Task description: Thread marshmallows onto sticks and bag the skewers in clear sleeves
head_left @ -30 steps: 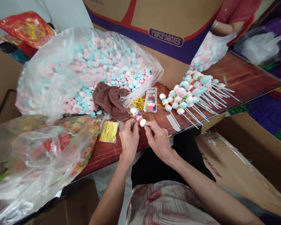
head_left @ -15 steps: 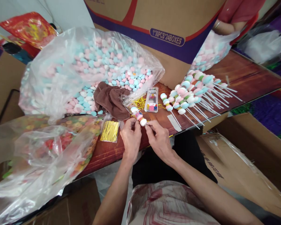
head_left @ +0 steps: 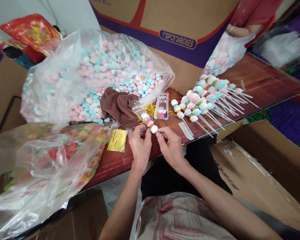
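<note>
A marshmallow skewer lies in a narrow clear plastic bag, its white end marshmallow nearest me. My left hand is closed, thumb and forefinger pinching the bag's near opening on the left. On the opposite side, my right hand pinches the opening's other edge. The skewer's stick cannot be made out between the fingers. Behind my left hand is a crumpled brown cloth. Loose gold twist ties and a stack of printed clear bags are just beyond the skewer.
A big clear bag of pastel marshmallows fills the back left. Several finished-looking skewers lie at right. A packet of gold ties and a bag of colourful gummies sit left. A large carton stands behind; another person's arm shows beyond.
Both hands and the bagged skewer have shifted very slightly to the right. The pinching grips look the same.
</note>
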Tool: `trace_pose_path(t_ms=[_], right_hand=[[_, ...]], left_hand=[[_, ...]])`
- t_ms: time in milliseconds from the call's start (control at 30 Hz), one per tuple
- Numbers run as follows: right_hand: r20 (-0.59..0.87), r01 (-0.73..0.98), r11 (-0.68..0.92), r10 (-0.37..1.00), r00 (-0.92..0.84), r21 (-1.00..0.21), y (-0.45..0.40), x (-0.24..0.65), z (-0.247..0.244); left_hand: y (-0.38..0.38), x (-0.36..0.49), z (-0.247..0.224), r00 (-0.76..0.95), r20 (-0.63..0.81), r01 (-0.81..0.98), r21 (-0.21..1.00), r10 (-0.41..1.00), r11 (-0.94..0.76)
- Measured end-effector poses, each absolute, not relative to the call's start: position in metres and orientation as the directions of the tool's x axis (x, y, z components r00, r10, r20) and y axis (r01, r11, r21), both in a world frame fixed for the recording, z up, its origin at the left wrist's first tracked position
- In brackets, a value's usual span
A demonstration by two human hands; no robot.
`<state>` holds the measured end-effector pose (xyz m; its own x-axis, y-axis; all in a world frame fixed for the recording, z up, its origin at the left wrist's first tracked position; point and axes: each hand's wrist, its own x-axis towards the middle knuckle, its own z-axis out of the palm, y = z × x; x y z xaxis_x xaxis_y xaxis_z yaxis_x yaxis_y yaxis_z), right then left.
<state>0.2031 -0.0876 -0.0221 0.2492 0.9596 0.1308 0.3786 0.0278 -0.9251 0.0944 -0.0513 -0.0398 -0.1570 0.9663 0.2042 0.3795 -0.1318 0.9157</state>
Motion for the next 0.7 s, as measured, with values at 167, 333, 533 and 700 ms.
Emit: trace_pose_path(t_ms=[167, 333, 533, 700], right_hand=[[0.093, 0.321, 0.013, 0.967, 0.236, -0.947, -0.0863, 0.2038, -0.024], [0.083, 0.312, 0.007, 0.969, 0.232, -0.95, -0.0869, 0.2034, -0.0248], [0.084, 0.311, 0.008, 0.968, 0.234, -0.95, -0.0874, 0.2027, -0.0229], [0.085, 0.317, 0.009, 0.97, 0.227, -0.948, -0.0876, 0.2026, -0.0234]], left_hand=[[-0.0491, 0.0926, -0.0406, -0.149, 0.201, 0.452, 0.885, 0.968, -0.114], [-0.0485, 0.0914, -0.0403, -0.158, 0.215, 0.487, 0.866, 0.964, -0.113], [-0.0487, 0.0899, -0.0418, -0.145, 0.2, 0.497, 0.861, 0.969, -0.104], [-0.0476, 0.0898, -0.0426, -0.148, 0.219, 0.493, 0.862, 0.965, -0.12]])
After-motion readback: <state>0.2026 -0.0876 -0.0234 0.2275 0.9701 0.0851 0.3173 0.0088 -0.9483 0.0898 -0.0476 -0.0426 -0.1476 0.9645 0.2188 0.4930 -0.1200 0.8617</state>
